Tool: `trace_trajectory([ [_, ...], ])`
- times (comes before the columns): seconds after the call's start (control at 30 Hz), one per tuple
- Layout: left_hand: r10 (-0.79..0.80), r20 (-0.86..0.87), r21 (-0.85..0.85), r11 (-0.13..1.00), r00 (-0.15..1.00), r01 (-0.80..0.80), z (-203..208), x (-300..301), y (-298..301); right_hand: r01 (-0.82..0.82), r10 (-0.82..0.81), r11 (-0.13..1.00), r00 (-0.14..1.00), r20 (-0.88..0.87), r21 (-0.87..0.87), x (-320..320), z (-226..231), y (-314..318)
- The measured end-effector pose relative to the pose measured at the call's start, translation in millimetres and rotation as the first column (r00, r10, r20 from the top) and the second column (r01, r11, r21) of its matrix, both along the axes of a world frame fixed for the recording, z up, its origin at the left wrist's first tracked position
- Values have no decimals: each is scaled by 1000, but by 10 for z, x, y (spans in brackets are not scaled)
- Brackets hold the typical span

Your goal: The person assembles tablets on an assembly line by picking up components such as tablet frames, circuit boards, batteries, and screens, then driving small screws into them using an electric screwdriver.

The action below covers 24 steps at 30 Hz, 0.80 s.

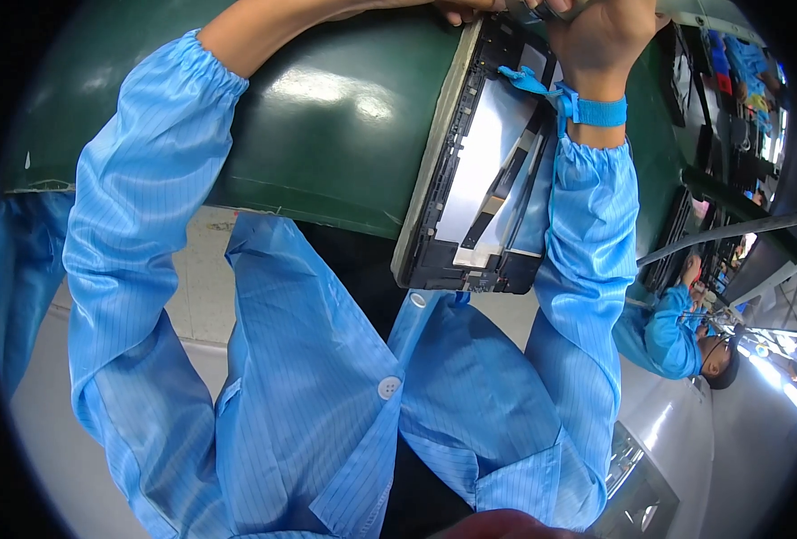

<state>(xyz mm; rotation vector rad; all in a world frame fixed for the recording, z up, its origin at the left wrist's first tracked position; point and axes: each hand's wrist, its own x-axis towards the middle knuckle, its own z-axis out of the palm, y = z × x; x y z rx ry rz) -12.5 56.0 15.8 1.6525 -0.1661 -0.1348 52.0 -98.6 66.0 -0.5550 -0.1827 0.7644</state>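
Observation:
A tablet-like device (497,153) with its inside exposed lies at a slant on the green table, its near end over the front edge. It has a black frame, a silvery plate and a dark flat strip cable across it. At its far end, cut off by the top of the picture, my left hand (457,12) has its fingers curled. My right hand (600,40) is closed beside it, wrist bent over the device's right side. Between the hands is a shiny grey thing (531,11), too cropped to name. A blue wrist strap (600,112) circles my right wrist.
The green tabletop (344,171) ends in a front edge before my lap. A grey cable (730,235) arcs at the right. Beyond it another person in blue (672,332) sits near racks of dark panels. Another blue garment (30,269) shows at the far left.

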Motion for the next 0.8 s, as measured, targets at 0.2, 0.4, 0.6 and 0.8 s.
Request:
trace_trajectory([
  [0.2,-3,33,2,1000,999,3,-50,9,-15,403,-18,850,664,747,-338,-32,-16,-32],
  [0.4,48,85,101,993,995,-57,-62,-12,-48,354,3,876,678,735,-329,-2,-50,-63],
  [0.6,104,142,196,972,984,-131,-43,-60,-42,391,-28,857,686,727,-336,-40,-15,-26],
  [0.8,143,231,288,935,963,-207,50,-119,-66,500,-119,812,647,753,-301,-105,52,9],
])
